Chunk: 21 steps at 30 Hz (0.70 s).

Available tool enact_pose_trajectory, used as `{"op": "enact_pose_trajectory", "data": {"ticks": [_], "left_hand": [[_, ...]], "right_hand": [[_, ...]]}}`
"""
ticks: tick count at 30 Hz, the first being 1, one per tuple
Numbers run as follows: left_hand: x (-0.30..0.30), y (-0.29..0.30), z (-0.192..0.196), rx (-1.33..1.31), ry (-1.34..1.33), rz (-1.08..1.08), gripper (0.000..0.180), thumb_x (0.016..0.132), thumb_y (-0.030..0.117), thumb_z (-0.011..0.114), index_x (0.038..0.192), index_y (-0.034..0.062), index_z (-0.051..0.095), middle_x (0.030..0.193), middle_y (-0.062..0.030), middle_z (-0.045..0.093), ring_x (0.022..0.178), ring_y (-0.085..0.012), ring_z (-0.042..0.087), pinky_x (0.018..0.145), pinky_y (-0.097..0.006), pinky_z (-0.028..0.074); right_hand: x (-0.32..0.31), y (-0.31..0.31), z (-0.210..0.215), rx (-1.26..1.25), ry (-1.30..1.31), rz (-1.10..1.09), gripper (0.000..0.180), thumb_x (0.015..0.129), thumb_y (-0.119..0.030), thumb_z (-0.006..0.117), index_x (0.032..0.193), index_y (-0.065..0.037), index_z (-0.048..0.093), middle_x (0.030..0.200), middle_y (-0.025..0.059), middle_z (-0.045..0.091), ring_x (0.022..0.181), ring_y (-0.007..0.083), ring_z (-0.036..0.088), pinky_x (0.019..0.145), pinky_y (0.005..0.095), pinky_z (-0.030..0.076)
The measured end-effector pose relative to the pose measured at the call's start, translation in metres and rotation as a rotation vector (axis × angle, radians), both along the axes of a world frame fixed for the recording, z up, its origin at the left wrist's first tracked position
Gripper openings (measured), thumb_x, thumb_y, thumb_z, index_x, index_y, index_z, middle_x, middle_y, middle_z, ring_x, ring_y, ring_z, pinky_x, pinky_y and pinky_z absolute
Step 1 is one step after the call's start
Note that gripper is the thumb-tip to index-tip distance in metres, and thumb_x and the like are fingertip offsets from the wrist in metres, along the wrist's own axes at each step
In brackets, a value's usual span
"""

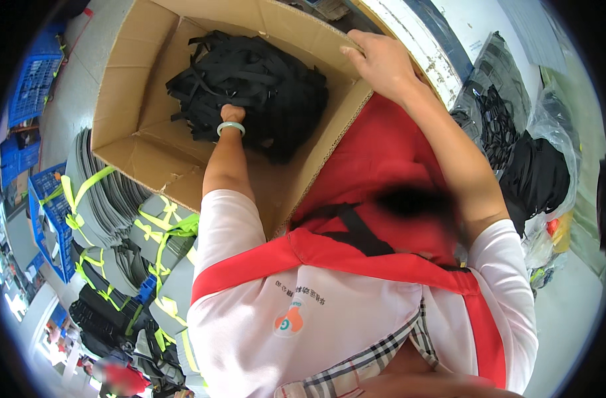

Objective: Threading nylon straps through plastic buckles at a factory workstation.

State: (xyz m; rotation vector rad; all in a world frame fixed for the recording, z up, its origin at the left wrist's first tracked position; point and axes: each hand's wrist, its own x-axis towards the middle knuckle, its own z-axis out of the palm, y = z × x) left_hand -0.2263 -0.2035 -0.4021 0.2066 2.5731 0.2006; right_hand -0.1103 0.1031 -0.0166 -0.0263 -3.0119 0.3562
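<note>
Head view. An open cardboard box stands before the person, its mouth toward the camera; a heaped tangle of black straps lies within it, with bare cardboard to the left of the heap. The left hand, a pale bracelet at its wrist, reaches into the box and touches the straps; its fingertips are hidden, so whether its grip is closed on them cannot be told. The right hand lies over the box's upper right rim, thumb toward the interior; whether its grip is closed on the cardboard cannot be told. Left: a blue crate, contents unclear, and grey sheets with yellow-green bands. Right: a clear plastic bag around black material.
</note>
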Motion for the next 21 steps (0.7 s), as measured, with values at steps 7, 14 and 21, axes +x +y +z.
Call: {"op": "enact_pose_trajectory", "data": {"ticks": [7,14,21], "left_hand": [[-0.025,0.033,0.058,0.171,0.0,0.197,0.018,0.078,0.015,0.062,0.091,0.0085,0.073,0.103,-0.0186,0.067,0.103,-0.0333,0.063,0.088,-0.038,0.051],[0.018,0.058,0.088,0.855,-0.531,0.662,0.022,0.079,-0.001,0.054,0.094,0.0042,0.07,0.083,-0.0046,0.07,0.068,-0.0119,0.059,0.058,-0.026,0.045],[0.035,0.119,0.14,1.222,-0.62,0.837,0.03,0.085,-0.004,0.047,0.11,0.0014,0.062,0.094,-0.0107,0.067,0.076,-0.0171,0.061,0.059,-0.029,0.049]], "right_hand": [[0.016,0.025,-0.08,-0.086,-0.078,-0.123,0.022,0.091,-0.027,0.053,0.098,-0.006,0.056,0.091,0.0166,0.065,0.085,0.0379,0.062,0.071,0.0472,0.051],[0.002,-0.028,-0.129,-0.034,-0.173,-0.007,0.012,0.082,-0.009,0.049,0.089,-0.005,0.056,0.088,0.0164,0.067,0.079,0.0357,0.066,0.066,0.0456,0.054],[0.018,-0.055,-0.132,-0.217,-0.122,-0.016,0.012,0.084,-0.012,0.05,0.089,-0.004,0.056,0.085,0.0176,0.066,0.076,0.0376,0.066,0.065,0.0478,0.053]]}}
